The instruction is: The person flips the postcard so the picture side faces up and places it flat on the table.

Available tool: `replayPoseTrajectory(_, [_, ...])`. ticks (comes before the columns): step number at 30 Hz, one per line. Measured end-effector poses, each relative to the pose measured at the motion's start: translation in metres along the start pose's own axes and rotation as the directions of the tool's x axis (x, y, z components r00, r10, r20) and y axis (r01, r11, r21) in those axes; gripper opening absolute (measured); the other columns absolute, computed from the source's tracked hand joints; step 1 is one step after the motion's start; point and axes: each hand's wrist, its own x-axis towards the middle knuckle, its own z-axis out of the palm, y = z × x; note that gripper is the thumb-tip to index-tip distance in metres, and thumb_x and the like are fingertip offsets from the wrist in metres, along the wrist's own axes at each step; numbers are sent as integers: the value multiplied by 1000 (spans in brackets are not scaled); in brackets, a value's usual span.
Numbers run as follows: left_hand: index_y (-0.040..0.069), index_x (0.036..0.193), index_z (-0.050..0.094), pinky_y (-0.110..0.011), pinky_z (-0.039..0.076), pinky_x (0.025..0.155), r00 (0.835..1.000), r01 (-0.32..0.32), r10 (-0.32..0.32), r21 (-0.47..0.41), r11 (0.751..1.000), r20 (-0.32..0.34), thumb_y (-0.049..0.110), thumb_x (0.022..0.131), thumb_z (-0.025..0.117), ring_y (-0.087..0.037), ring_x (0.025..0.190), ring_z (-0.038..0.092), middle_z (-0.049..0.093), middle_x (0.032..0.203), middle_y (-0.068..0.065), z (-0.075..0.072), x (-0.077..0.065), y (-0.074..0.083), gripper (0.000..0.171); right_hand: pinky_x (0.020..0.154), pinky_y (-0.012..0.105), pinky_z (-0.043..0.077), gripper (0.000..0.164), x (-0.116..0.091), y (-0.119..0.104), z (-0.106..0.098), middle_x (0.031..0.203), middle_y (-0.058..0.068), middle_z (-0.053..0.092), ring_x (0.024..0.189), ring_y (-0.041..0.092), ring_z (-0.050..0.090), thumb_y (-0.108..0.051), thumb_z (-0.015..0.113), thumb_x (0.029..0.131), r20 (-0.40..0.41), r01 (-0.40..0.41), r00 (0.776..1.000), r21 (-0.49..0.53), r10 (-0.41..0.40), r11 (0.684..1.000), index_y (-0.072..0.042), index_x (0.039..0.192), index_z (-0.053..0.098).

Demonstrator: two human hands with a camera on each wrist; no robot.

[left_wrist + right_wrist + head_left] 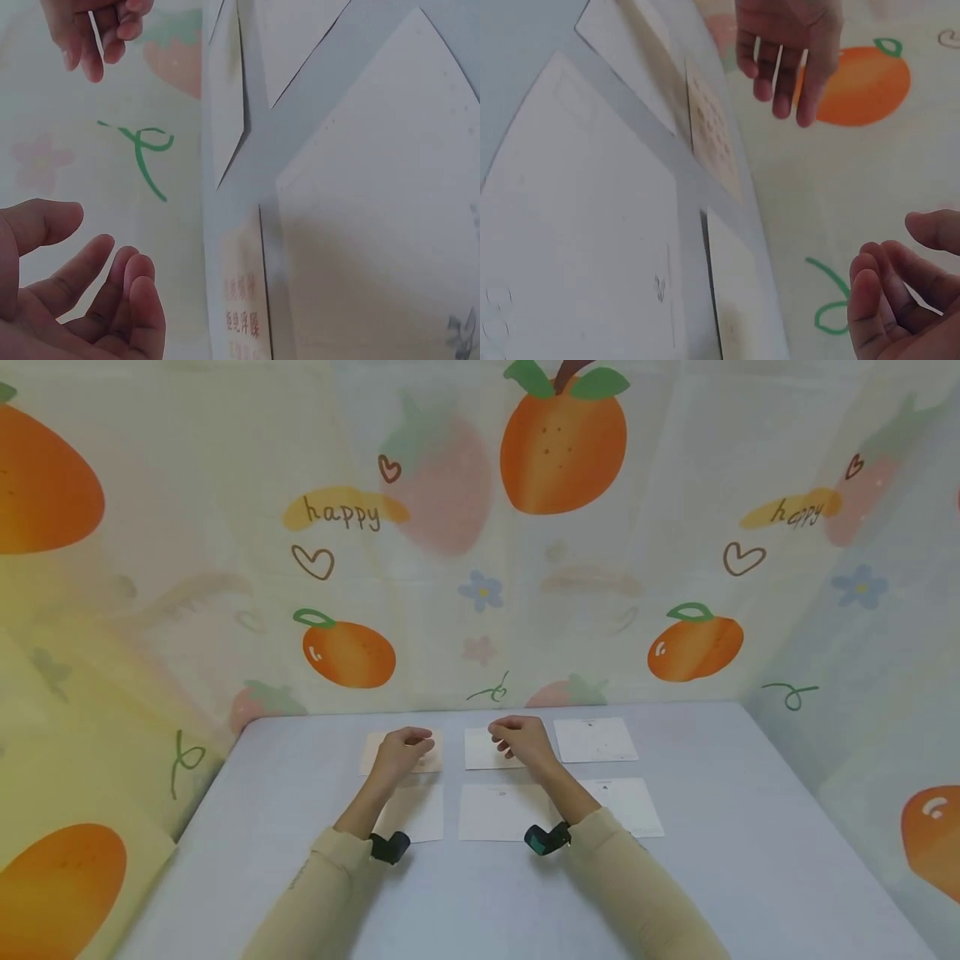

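Your left hand (403, 750) hangs above the orange-tinted card (429, 764) at the left of the back row, hiding its middle; your right hand (522, 742) is above the back middle card (477, 750), covering its right part. On both hands the fingers lie close together and loosely bent, with the thumb standing apart from their tips; the wrist views show this gap, though each cuts off part of its own hand, and the other hand runs out at the top edge.

The six cards lie flat on the pale table (712, 877) in two rows of three; the back right card (596, 740) is in full sight, with small marks too faint to read; your left forearm hides part of the front left card (420, 814); the front middle card (495, 814) loses its right end behind your right wrist camera (547, 839) and forearm, which also mask the left side of the front right card (628, 808). Reddish characters on the orange-tinted card show in the left wrist view, but the bottom edge cuts them off; in the right wrist view they blur.
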Motion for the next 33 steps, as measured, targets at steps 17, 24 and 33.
replayPoseTrajectory(17, [2,122,63,-29,54,73,994,110,-110,-76,991,15,20,93,62,-26,93,63,64,114,-17,43,17,-4,34,60,22,51,26,22,22,-36,101,21,69,77,21,64,-22,66,91,-83,-122,991,-162,109,979,0,104,71])
replayPoseTrajectory(24, [2,124,62,-28,53,73,990,140,-138,-35,990,38,22,93,62,-27,98,65,64,117,-18,60,21,-3,36,58,22,49,28,26,29,-48,97,19,70,72,19,61,-23,67,90,-77,-175,984,-238,161,955,2,102,70])
replayPoseTrajectory(33, [-4,127,57,-37,54,84,991,117,-119,36,993,59,23,93,61,-32,104,64,64,120,-23,61,19,12,44,52,23,41,33,26,28,-53,78,9,64,54,11,48,-24,67,89,-80,-208,978,-391,192,897,3,108,66])
